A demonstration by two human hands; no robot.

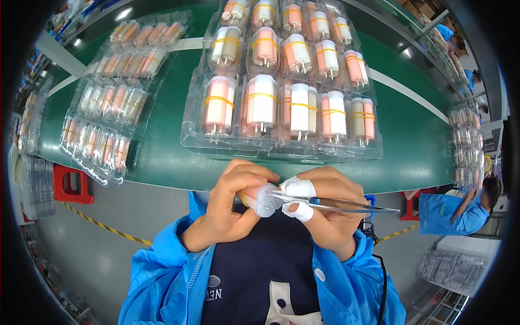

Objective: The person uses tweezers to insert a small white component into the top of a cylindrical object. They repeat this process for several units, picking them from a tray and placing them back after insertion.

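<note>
One head-worn fisheye camera looks steeply down, close over the green table [162,157].

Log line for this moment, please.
left hand: holds white-capped part | right hand: tweezers at cap | tray ahead

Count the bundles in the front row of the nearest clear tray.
5: the rubber-banded bundles sit side by side at and in the clear tray.

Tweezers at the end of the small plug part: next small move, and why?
Probably ease the tweezers' tip a little further into the white end of the plug part. The left hand grips the part close to the chest, and the right hand, with taped fingertips, aims the tip right at that end. Whether the tip already touches cannot be told.
</note>
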